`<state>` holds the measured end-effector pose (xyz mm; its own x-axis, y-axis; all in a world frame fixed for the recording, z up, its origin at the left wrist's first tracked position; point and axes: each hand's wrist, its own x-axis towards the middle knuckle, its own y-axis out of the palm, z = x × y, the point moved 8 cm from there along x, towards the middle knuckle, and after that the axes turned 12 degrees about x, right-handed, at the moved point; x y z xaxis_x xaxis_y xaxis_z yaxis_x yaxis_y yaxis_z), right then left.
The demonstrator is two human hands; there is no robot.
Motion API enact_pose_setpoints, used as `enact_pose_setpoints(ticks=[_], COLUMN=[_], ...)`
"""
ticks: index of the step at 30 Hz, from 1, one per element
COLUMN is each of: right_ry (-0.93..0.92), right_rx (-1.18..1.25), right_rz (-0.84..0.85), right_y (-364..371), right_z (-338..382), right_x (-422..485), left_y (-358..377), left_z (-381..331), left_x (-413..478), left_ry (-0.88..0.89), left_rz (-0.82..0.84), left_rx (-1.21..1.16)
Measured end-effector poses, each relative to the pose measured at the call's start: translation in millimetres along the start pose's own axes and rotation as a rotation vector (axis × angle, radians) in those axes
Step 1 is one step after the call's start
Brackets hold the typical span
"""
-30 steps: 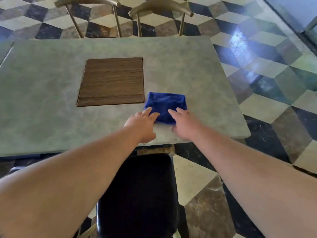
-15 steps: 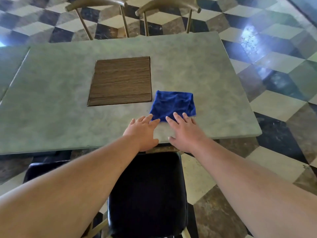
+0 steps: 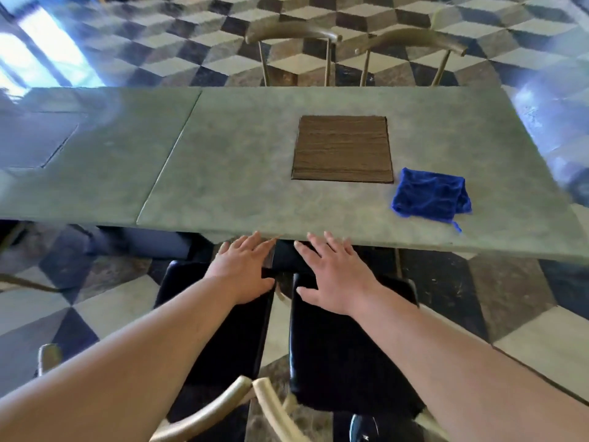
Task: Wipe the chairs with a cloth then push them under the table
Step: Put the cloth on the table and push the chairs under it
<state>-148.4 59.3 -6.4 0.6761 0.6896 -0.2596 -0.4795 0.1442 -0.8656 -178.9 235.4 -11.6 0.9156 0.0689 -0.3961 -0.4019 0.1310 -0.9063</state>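
The left hand (image 3: 245,269) and right hand (image 3: 334,275), both spread flat and empty, hover over two black padded chair seats (image 3: 347,346) (glossy, square-cornered), the crumpled blue cloth (image 3: 430,196) lying on the mottled grey-green table (image 3: 223,173).

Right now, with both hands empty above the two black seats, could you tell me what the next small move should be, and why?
Probably bring each hand back to a chair's curved backrest and push. The left hand and right hand hover open over the left chair and right chair, both mostly out from under the table, while the cloth lies set aside.
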Motion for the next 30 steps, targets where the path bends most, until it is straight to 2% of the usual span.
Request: enact_pose_setpoints(ticks=[6, 11, 13, 15, 17, 18, 22, 30], right_ry=[0.033, 0.1, 0.119, 0.144, 0.166, 0.17, 0.164, 0.16], right_rx=[-0.028, 0.012, 0.035, 0.047, 0.02, -0.007, -0.159, -0.167], right_rz=[0.033, 0.122, 0.24, 0.388, 0.504, 0.539, 0.549, 0.446], right_y=[89, 167, 205, 242, 270, 280, 295, 303], right_z=[157, 255, 281, 300, 309, 312, 307, 295], right_x=[7, 5, -4, -15, -23, -25, -19, -9], left_y=[105, 184, 215, 248, 272, 277, 281, 296], left_z=[155, 236, 258, 274, 281, 283, 269, 250], left_x=[-113, -181, -202, -222, -237, -240, -232, -221], left_ry=[-0.032, -0.015, -0.016, 0.0, 0.101, 0.163, 0.361, 0.486], left_rz=[0.074, 0.189, 0.307, 0.495, 0.632, 0.631, 0.4, 0.357], left_rx=[-0.031, -0.07, -0.136, -0.198, -0.114, -0.04, 0.173, 0.306])
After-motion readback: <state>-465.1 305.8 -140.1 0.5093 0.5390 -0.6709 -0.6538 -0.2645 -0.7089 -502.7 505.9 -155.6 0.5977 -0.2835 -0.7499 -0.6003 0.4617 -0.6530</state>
